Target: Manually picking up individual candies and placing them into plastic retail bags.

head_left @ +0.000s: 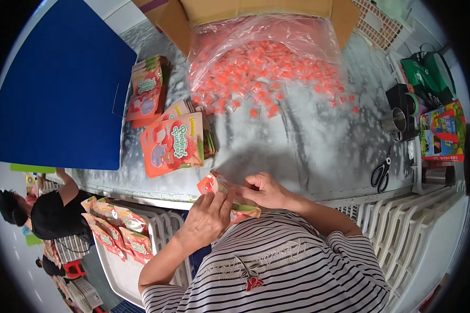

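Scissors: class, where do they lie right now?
In the head view the scissors lie at the table's right edge, below the metal cup.

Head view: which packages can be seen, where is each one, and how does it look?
Pouch: held by both hands, orange and white.
Pouch stacks: on the table left of centre, flat, orange with green.
Candy bag: clear plastic in the cardboard box, full of orange-red pieces.
Crate pouches: lower left, orange.
Colourful box: right edge.
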Available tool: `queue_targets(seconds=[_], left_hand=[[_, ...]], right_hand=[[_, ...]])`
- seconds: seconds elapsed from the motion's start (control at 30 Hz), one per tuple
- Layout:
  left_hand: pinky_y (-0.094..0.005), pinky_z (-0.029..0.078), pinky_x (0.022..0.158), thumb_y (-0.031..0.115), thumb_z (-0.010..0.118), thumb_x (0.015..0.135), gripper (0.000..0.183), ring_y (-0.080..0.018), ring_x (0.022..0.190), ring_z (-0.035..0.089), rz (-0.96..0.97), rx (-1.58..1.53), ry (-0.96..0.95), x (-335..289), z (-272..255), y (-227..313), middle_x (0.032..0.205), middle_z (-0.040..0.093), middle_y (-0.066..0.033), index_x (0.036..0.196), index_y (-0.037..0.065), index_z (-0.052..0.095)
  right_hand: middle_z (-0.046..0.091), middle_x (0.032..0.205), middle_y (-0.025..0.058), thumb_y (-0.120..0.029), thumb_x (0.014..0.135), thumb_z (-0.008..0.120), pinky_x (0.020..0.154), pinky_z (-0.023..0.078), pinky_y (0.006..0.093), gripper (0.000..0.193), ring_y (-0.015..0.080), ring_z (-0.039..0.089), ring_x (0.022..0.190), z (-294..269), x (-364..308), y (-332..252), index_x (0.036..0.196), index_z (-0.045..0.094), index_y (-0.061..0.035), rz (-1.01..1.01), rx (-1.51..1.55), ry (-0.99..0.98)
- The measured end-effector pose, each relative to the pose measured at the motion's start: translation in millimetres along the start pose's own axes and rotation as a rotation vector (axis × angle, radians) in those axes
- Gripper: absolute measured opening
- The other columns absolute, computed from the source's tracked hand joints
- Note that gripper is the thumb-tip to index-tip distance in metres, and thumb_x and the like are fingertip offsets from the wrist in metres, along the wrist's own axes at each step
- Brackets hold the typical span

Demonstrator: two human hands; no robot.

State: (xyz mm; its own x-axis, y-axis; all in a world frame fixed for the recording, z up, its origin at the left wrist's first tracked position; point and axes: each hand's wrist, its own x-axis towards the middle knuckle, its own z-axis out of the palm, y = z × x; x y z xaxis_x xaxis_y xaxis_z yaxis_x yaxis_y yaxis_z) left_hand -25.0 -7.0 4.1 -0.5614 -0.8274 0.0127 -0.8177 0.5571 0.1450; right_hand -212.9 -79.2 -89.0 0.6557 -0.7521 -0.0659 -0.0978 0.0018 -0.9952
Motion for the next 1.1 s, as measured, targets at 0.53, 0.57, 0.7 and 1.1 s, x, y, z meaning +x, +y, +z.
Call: queue_targets(seconds=[0.53, 0.57, 0.7, 1.1], left_hand=[[-0.0399, 0.048, 0.053, 0.004, 0.064, 0.069, 0.02, -0.0293, 0.068, 0.061, 0.243, -0.344, -0.128, 39, 1, 17, 0.087, 0.058, -0.0172, 0.086, -0.002, 0.055], [-0.0399, 0.048, 0.053, 0.004, 0.064, 0.069, 0.02, -0.0293, 0.068, 0.061, 0.249, -0.343, -0.13, 39, 0, 13, 0.087, 0.058, -0.0172, 0.086, -0.002, 0.055], [-0.0382, 0.048, 0.06, 0.009, 0.071, 0.074, 0.022, -0.0285, 0.064, 0.061, 0.022, -0.264, 0.068, 49, -11, 9, 0.083, 0.061, -0.0129, 0.09, 0.002, 0.058], [-0.0394, 0.049, 0.06, 0.006, 0.069, 0.077, 0.019, -0.0309, 0.065, 0.063, -0.222, -0.28, 0.108, 48, 5, 11, 0.075, 0.065, -0.0123, 0.094, 0.005, 0.062]], right_hand=[[0.068, 0.081, 0.0171, -0.024, 0.079, 0.07, 0.069, 0.051, 0.0398, 0.024, 0.0326, 0.066, 0.077, -54, 18, 4, 0.082, 0.066, -0.0009, 0.148, -0.325, -0.154], [0.068, 0.082, 0.0162, -0.026, 0.079, 0.072, 0.07, 0.051, 0.0386, 0.025, 0.0294, 0.066, 0.078, -61, 18, 4, 0.081, 0.066, -0.0014, 0.161, -0.259, -0.136], [0.061, 0.112, 0.015, -0.03, 0.08, 0.074, 0.09, 0.047, 0.0362, 0.041, 0.024, 0.059, 0.105, -136, 24, 47, 0.108, 0.06, -0.0034, -0.045, -0.452, 0.421], [0.042, 0.139, 0.0165, -0.031, 0.084, 0.066, 0.105, 0.033, 0.0461, 0.051, 0.037, 0.035, 0.13, -211, 51, 51, 0.128, 0.052, -0.0084, -0.18, -0.872, 0.589]])
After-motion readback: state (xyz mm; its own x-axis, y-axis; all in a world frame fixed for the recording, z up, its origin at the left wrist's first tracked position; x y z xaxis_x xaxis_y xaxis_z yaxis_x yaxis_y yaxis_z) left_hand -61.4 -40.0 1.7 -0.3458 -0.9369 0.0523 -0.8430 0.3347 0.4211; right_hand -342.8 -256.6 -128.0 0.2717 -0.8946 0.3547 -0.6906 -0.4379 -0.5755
